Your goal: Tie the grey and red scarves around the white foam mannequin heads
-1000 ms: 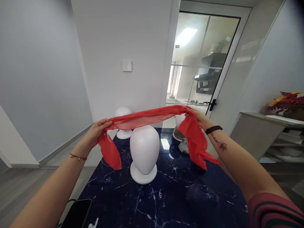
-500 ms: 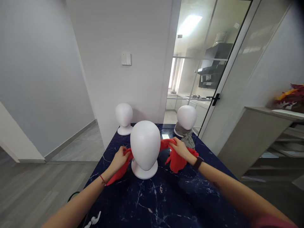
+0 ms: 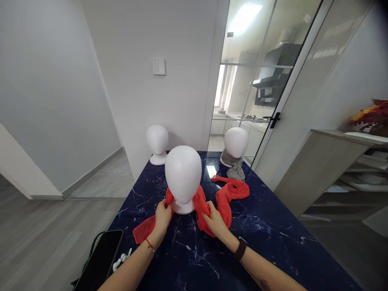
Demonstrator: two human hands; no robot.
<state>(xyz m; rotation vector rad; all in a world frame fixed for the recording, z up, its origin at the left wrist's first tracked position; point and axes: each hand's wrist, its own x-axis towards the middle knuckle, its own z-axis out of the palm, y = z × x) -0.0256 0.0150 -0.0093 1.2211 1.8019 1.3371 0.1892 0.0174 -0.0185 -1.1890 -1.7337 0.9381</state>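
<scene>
A white mannequin head stands upright on its round base, near the middle of the dark blue marbled table. A red scarf passes behind its neck and comes forward on both sides. My left hand is closed on the scarf just left of the neck, with a short end spread on the table beyond my wrist. To the right of the neck, my right hand grips the other side. From there the longer end lies in a curve across the table.
Behind stand two more white mannequin heads, a bare one at left and one at right with a grey scarf round its neck. A black phone and white earphones lie at the front left edge. A shelf unit stands right.
Both hands have come forward and down, drawing the red scarf closer around the neck. The right hand has moved left, and the scarf's long end now lies on the table. The view has shifted slightly.
</scene>
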